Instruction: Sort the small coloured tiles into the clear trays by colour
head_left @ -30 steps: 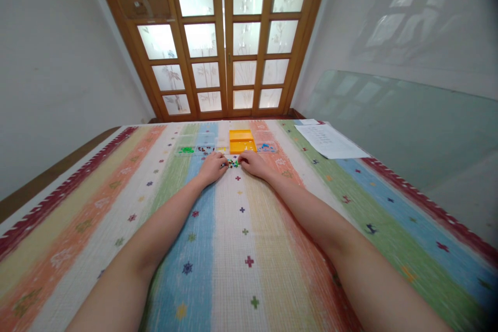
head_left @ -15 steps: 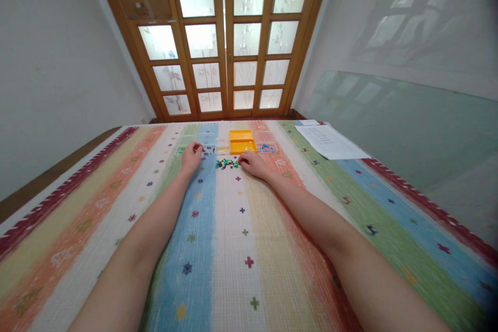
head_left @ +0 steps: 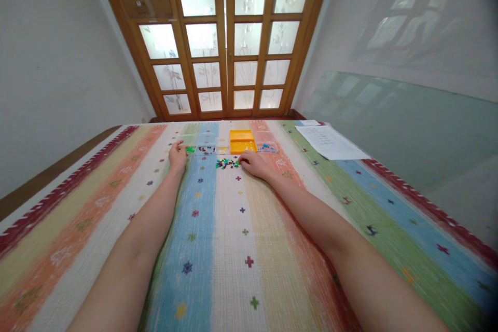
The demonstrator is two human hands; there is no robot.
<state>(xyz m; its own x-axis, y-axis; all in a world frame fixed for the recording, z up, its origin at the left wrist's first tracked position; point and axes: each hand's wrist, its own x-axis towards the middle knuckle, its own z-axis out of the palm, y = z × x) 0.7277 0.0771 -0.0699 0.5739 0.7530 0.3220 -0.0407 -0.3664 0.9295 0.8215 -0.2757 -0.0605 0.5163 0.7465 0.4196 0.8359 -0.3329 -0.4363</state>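
At the left end of a row of clear boxes, my left hand (head_left: 178,157) is beside a group of small green pieces (head_left: 190,150). Its fingers are bent together, and anything between them is too small to make out. My right hand (head_left: 252,164) rests at the right edge of a loose pile of mixed small pieces (head_left: 226,164), green, blue, dark and other colours. Its fingers are curled down, and their tips hide whatever they may hold. Dark brown pieces (head_left: 207,150) and yellow pieces (head_left: 222,150) lie sorted in clear boxes between the hands.
An open orange box (head_left: 243,135) with a few pale pieces stands behind the pile. Blue pieces (head_left: 266,148) lie in a clear box to its right. Printed paper sheets (head_left: 330,141) lie at the back right of the striped tablecloth (head_left: 229,249).
My left hand has moved left, from beside the dark brown pieces to the green ones, uncovering the brown pieces. My right hand has stayed by the pile.
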